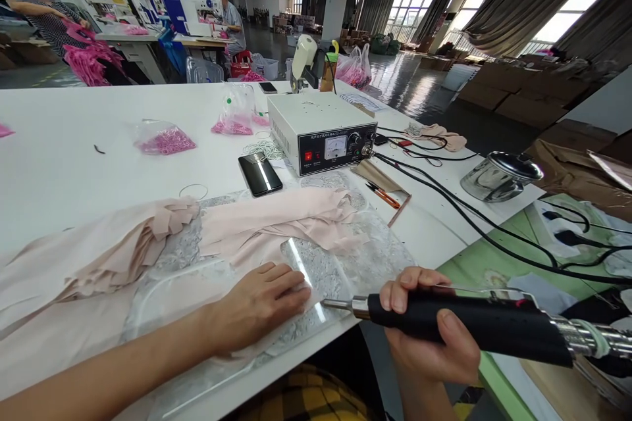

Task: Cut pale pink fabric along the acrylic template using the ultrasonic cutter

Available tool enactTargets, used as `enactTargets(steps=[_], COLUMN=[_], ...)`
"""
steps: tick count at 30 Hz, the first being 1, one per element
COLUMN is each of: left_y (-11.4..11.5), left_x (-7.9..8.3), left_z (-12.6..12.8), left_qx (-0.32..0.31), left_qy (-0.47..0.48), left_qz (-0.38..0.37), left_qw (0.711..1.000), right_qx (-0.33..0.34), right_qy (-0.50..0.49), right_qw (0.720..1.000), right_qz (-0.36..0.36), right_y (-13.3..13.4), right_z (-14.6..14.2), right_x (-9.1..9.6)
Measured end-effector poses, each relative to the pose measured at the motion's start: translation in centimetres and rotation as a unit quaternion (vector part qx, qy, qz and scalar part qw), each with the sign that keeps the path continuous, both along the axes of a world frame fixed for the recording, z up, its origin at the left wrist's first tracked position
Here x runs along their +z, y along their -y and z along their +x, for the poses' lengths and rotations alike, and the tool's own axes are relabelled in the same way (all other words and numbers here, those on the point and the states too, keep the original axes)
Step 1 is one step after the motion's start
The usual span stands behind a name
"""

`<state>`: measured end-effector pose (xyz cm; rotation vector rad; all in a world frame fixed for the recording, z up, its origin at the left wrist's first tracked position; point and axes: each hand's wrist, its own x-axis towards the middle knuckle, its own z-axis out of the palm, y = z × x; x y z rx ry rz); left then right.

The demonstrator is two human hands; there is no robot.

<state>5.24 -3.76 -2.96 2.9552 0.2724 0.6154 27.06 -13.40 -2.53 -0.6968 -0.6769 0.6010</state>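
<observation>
My left hand (266, 302) lies flat, palm down, pressing on a clear plastic template (316, 276) over pale pink fabric. Its fingers point toward the tool tip. My right hand (427, 329) is wrapped around a handheld ultrasonic tool (469, 325) with a thick black handle. The slim metal tip is close to the template's right edge, beside my left fingertips; whether it touches the fabric I cannot tell. Cut pink fabric pieces (276, 214) are spread just beyond the template. A larger stack of pink fabric (99, 243) lies to the left.
A control box (333, 148) with a dial stands behind the fabric, its black cables (444, 194) running right. Nearby are a phone (260, 174), orange thread snips (382, 195), a lidded metal canister (501, 177) and bags of pink bits (165, 138). Two people are at the back left.
</observation>
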Motion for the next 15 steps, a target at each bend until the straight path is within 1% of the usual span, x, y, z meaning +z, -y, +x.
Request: enactTargets(steps=[3,9,13,15], left_y=[0.00,0.04,0.13,0.08], left_x=[-0.28,-0.44,-0.57,-0.70], left_z=[0.00,-0.10,-0.16,-0.19], left_qx=[0.003,0.007,0.011,0.011], left_qy=[0.020,0.033,0.027,0.025], left_qz=[-0.002,-0.004,-0.008,0.002], left_qw=[1.000,0.999,1.000,1.000], right_qx=[-0.003,-0.015,-0.031,-0.029], right_qy=[-0.001,-0.024,0.001,0.020], right_qw=[1.000,0.999,0.999,0.999], right_qz=[0.001,-0.020,-0.009,-0.010], right_y=[-0.12,-0.26,-0.54,-0.57], right_z=[-0.15,-0.83,-0.97,-0.93], right_x=[0.07,0.49,0.88,1.02])
